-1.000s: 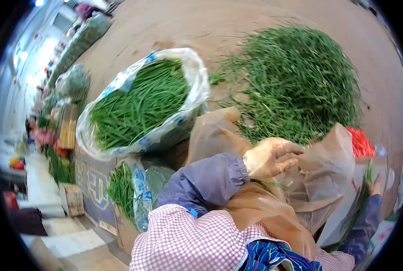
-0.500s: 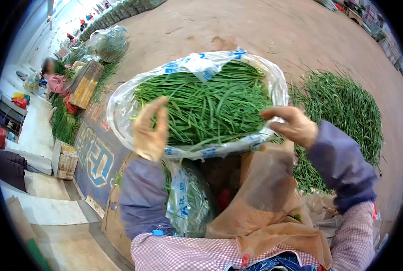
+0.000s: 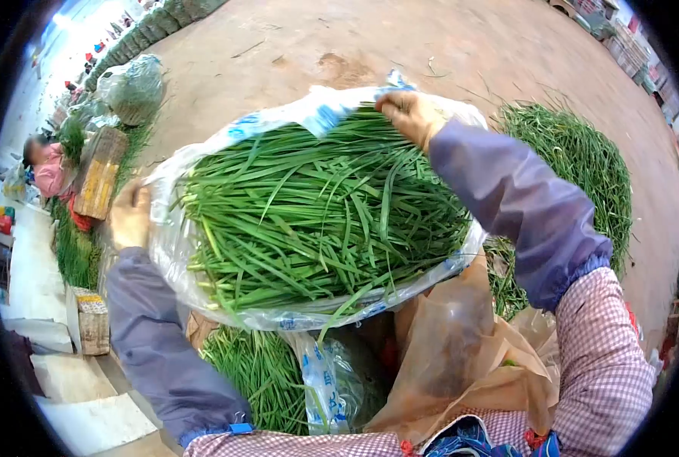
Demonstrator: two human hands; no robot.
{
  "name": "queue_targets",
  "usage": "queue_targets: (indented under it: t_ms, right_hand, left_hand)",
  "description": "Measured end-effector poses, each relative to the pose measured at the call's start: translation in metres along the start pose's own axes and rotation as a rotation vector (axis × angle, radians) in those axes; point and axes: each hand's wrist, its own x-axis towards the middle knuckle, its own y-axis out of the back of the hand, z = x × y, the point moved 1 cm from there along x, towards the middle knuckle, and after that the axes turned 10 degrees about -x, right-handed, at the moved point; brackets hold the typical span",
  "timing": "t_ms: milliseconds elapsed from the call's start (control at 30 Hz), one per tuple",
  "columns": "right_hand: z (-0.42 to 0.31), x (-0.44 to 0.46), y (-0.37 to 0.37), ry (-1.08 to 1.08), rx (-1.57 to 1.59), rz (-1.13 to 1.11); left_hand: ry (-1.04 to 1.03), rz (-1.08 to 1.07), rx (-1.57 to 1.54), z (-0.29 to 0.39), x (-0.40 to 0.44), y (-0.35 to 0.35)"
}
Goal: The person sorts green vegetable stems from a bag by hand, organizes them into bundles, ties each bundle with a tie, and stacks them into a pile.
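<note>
In front of me a clear plastic bag (image 3: 173, 263) with blue print lies wide open, packed with long green chives (image 3: 316, 206). My left hand (image 3: 130, 217) is at the bag's left edge, fingers bent around the plastic rim. Across the top right of the bag reaches my right hand (image 3: 414, 116), its fingers pinching the far rim near a crumpled, printed fold. Its fingertips are partly hidden by the plastic. Below the bag, more chives (image 3: 255, 373) lie beside a second printed plastic bag (image 3: 328, 381).
A large heap of loose greens (image 3: 575, 167) lies on the floor to the right. A brown translucent apron (image 3: 446, 343) covers my lap. At left, a person in pink (image 3: 48, 171) sits by a crate (image 3: 102, 174), with a full bag (image 3: 131, 90) beyond.
My left hand has moved outward to the bag's left edge. My right hand has gone from the right side to the far rim. The bag appears nearer and larger.
</note>
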Motion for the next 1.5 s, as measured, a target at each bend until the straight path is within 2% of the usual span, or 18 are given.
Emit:
queue_targets:
  t_ms: [67,133,200,333,367,400,467,500,533,600,667,733,833,967,1233,1267,1433,1500]
  right_hand:
    - [0.003,0.019,0.030,-0.093,-0.046,-0.096]
    - [0.058,0.048,0.031,-0.006,0.093,0.063]
    - [0.070,0.046,0.051,-0.033,0.039,0.068]
    - [0.075,0.016,0.066,0.088,0.007,0.170]
    - [0.063,0.005,0.072,-0.013,-0.084,0.076]
    - [0.071,-0.004,0.072,0.120,-0.158,0.121]
    - [0.097,-0.006,0.075,0.418,-0.484,0.198]
    - [0.098,-0.010,0.078,0.387,-0.695,0.130]
    - [0.081,-0.020,0.080,0.218,-0.916,-0.006]
    - [0.108,-0.018,0.064,0.270,-1.061,0.094]
    - [0.095,-0.031,0.066,0.204,-1.085,0.109]
    - [0.090,-0.018,0.068,0.115,-1.224,-0.007]
    - [0.100,-0.008,0.065,0.132,-1.238,-0.019]
    - [0.102,-0.009,0.069,0.074,-1.165,-0.171]
    - [0.131,0.004,0.060,0.080,-0.818,0.058]
    - [0.142,0.008,0.059,0.066,-0.771,-0.027]
    - [0.185,0.021,0.043,-0.069,-0.243,-0.193]
    - [0.220,0.021,0.015,-0.165,0.217,-0.249]
  left_hand:
    - [0.141,-0.073,-0.142,-0.008,0.013,0.011]
    - [-0.272,-0.023,-0.312,0.030,0.005,0.010]
    - [-0.448,0.211,-0.155,0.160,-0.038,-0.015]
    - [-0.819,-0.257,-0.212,0.288,-0.087,-0.073]
    - [-0.803,-0.465,-0.327,0.307,-0.086,-0.103]
    - [-0.778,-0.674,-0.437,0.323,-0.082,-0.139]
    - [-0.788,-0.876,-0.281,0.330,-0.075,-0.224]
    - [-0.619,-0.938,-0.134,0.333,-0.075,-0.260]
    - [-0.806,-0.875,-0.172,0.319,-0.068,-0.303]
    - [-0.980,-0.742,0.115,0.307,-0.055,-0.354]
    - [-0.774,-0.756,0.199,0.304,-0.049,-0.376]
    - [-0.832,-0.658,0.305,0.299,-0.047,-0.383]
    - [-0.532,-0.888,0.286,0.319,-0.036,-0.367]
    - [-0.381,-0.969,0.396,0.321,-0.020,-0.375]
    - [-0.343,-1.233,0.612,0.317,0.007,-0.397]
    - [-0.365,-1.193,0.604,0.318,0.005,-0.394]
    - [-0.355,-1.121,0.467,0.310,-0.007,-0.388]
    - [-0.330,-1.070,0.435,0.311,-0.012,-0.382]
